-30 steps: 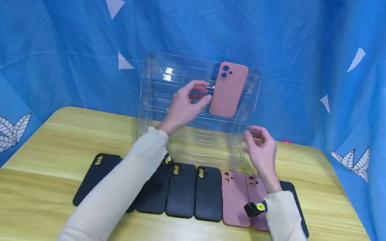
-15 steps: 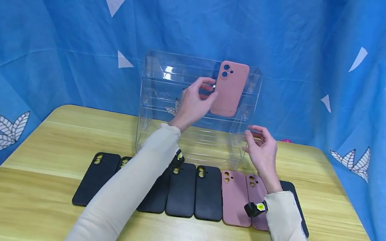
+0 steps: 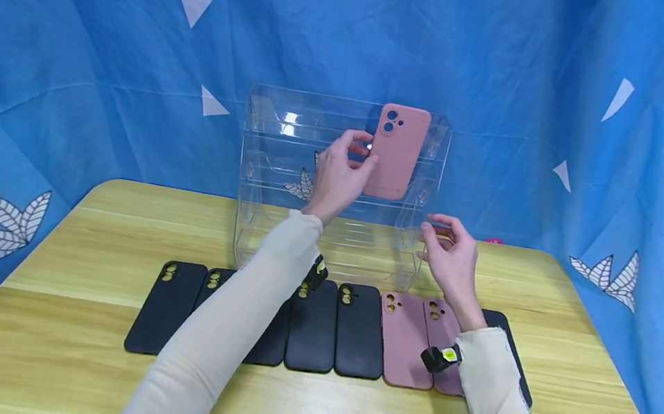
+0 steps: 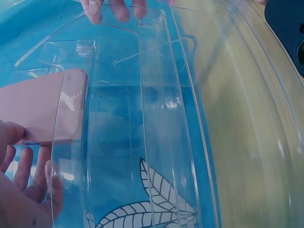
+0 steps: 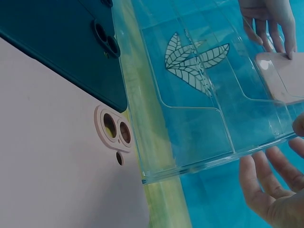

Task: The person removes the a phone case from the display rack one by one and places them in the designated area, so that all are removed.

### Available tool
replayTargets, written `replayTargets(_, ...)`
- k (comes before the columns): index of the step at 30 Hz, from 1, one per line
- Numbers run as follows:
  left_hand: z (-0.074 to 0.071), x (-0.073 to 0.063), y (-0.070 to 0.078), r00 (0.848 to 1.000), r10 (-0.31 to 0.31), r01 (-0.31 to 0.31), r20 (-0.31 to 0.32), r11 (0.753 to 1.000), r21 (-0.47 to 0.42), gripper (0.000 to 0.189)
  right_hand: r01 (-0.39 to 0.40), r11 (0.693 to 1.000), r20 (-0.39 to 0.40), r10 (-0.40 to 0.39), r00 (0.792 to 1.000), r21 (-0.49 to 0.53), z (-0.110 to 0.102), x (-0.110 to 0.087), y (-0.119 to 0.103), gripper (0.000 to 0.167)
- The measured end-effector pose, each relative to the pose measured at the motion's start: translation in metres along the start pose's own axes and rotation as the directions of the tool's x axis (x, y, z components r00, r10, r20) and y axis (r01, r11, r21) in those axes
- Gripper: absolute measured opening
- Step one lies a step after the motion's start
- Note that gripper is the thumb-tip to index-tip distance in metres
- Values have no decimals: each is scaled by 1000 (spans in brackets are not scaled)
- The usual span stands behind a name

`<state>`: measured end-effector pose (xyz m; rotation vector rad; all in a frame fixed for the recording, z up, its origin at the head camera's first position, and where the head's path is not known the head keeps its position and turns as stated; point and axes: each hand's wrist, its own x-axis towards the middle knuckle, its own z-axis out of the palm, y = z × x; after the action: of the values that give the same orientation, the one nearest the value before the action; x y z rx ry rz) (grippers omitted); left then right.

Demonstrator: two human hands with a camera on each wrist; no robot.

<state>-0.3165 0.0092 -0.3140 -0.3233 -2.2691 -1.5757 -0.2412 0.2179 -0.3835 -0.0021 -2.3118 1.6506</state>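
A pink phone case [image 3: 398, 153] stands on an upper tier of the clear tiered display rack [image 3: 326, 248], near its right end. My left hand [image 3: 339, 176] pinches the case's left edge, the thumb [image 4: 12, 133] lying on its front face and the fingertips at or behind the edge. At the rack's right side, my right hand [image 3: 453, 258] holds the side panel, with curved fingers [image 5: 259, 185] along the outside and the thumb [image 5: 299, 124] on the other side of the edge.
In front of the rack lies a row of phone cases: several black ones [image 3: 361, 333], two pink ones [image 3: 405, 342], and another black one [image 3: 515, 350] partly under my right sleeve. The wooden table [image 3: 72, 313] meets a blue curtain [image 3: 107, 51] behind.
My left hand has moved right and slightly up, from beside the pink case to its left edge. The case has shifted very slightly right. My right hand has stayed at the rack's side.
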Motion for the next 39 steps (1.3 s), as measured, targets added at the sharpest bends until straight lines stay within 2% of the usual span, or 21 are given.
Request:
replayTargets(5, 0, -1, 1, 1000, -14, 14, -2, 1000, -12, 31, 0, 1000, 5, 0, 1000, -4, 0, 0, 0, 42)
replayTargets(11, -3, -1, 1, 1000, 4, -4, -1, 998, -61, 28, -7, 1000, 8, 7, 1000, 3, 0, 0, 0, 41)
replayTargets(18, -7, 1, -2, 999, 34, -37, -26, 993, -108, 26, -1, 1000, 9, 1, 1000, 13, 0, 1, 1, 43)
replayTargets(30, -15, -1, 1, 997, 34, -46, -67, 983, -178, 26, -1, 1000, 14, 1, 1000, 4, 0, 2, 2, 42)
replayTargets(35, -17, -2, 2, 995, 47, -71, -89, 955, -288, 27, -1, 1000, 16, 1, 1000, -3, 0, 1, 2, 44)
replayTargets(39, -20, -4, 0, 998, 33, -54, -59, 918, -394, 29, -2, 1000, 12, 2, 1000, -2, 0, 0, 2, 44)
